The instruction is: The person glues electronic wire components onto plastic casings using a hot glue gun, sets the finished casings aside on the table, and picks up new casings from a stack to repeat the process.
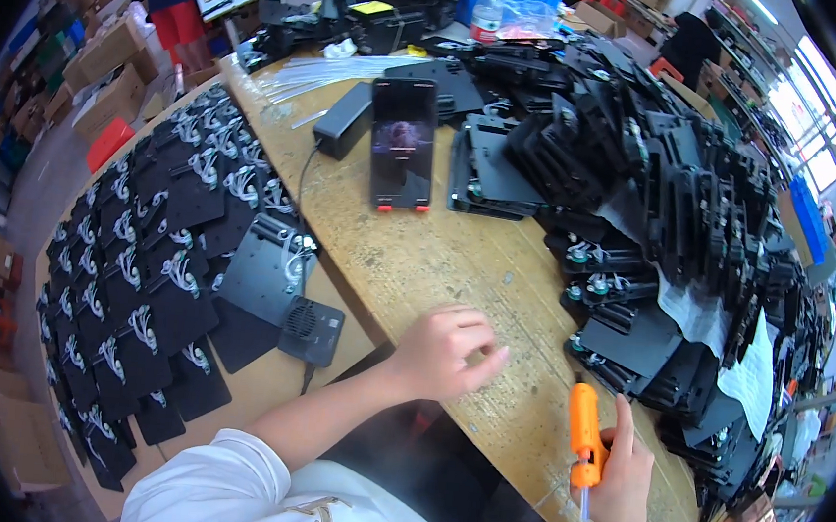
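The right hand (pixel 625 486) wraps its fingers (pixel 622 428) around an orange electric screwdriver (pixel 585 443), its cable trailing toward the person. The left hand (pixel 446 349) rests on the wooden workbench (pixel 418 261), fingers loosely curled and holding nothing. Just beyond the right fingertips lies a heap of black plates with wiring (pixel 661 213). Farther past the left fingers, a smartphone (pixel 402 143) stands propped, a black power adapter (pixel 342 119) beside it.

Lit phone screen (pixel 402 140) upright mid-bench; brown cartons (pixel 107 70) far left.
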Demonstrator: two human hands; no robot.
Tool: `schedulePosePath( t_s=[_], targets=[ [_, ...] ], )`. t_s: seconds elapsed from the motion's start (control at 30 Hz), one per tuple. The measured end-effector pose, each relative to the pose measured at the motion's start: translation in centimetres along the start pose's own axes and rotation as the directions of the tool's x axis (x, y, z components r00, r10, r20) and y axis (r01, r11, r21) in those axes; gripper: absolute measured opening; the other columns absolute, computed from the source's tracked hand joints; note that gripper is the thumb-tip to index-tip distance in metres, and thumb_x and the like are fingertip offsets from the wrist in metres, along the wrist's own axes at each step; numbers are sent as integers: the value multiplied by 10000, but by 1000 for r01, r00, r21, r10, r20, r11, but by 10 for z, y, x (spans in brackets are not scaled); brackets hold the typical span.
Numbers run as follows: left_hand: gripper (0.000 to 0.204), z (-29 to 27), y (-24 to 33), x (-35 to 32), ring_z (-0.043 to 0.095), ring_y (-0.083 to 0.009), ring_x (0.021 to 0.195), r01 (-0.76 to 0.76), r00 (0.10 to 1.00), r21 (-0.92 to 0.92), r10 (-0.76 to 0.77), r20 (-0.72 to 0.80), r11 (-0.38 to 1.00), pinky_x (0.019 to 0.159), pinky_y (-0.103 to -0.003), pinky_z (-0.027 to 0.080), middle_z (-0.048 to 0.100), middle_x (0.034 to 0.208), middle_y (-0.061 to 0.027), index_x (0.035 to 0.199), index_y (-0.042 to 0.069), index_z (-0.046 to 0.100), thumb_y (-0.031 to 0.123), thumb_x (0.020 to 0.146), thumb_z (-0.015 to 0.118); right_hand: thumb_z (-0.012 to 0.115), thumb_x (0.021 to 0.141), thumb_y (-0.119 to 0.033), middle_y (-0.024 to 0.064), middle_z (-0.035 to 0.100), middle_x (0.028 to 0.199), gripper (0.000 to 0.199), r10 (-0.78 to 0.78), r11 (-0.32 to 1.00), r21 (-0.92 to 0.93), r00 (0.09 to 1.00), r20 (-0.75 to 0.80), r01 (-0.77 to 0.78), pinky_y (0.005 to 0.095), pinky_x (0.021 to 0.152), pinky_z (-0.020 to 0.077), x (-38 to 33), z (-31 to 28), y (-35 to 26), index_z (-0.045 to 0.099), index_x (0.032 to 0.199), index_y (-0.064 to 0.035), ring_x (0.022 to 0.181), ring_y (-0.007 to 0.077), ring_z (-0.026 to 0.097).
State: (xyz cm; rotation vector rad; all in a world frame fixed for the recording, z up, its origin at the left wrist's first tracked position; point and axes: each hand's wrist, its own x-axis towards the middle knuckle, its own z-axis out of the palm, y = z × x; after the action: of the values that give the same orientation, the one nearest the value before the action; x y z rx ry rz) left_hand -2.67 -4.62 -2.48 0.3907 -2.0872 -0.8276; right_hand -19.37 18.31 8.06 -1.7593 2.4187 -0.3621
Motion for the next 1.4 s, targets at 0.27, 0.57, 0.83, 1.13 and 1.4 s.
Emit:
schedulePosePath(
  t_s=[0.27,0.57,0.83,1.13,1.4],
  targets=[
    [245,-17,0,-19,497,-153,557,120,953,-103,-144,-268,987,513,-282,357,536,613,-85,600,-1,515,4,829,599,682,899,-181,107,689,976,341,-4,228,805,826,563,-548,312,681,551,24,32,34,613,1192,-21,750,182,670],
    [155,-7,75,109,538,-212,570,-337,941,-89,339,11,937,568,-318,415,551,626,-99,655,7,533,-41,776,617,616,959,-200,90,645,984,370,-161,-379,849,930,332,-368,323,740,558,34,85,61,541,1270,-14,825,181,663],
    [358,168,160,303,645,-326,980,-818,571,299,635,520,491,785,-439,542,650,1001,-141,1011,81,662,386,824,646,626,962,-246,48,640,929,269,-220,-219,900,918,331,-377,299,748,557,40,83,50,605,1120,-29,805,131,654],
    [972,274,209,301,515,-331,1296,-647,567,636,-292,770,421,1073,-570,284,582,1373,-99,1313,187,627,731,520,769,683,927,-232,32,641,870,243,-263,-118,942,925,275,-314,268,694,545,36,94,47,589,1050,-45,728,109,638],
    [957,184,222,256,490,-429,1188,-532,836,83,507,207,843,1013,-570,348,502,1321,-286,1344,161,537,595,534,803,605,944,-174,95,619,1058,220,-215,-66,905,892,397,-419,359,803,537,20,88,56,600,1116,-36,923,201,642]
  ],
)
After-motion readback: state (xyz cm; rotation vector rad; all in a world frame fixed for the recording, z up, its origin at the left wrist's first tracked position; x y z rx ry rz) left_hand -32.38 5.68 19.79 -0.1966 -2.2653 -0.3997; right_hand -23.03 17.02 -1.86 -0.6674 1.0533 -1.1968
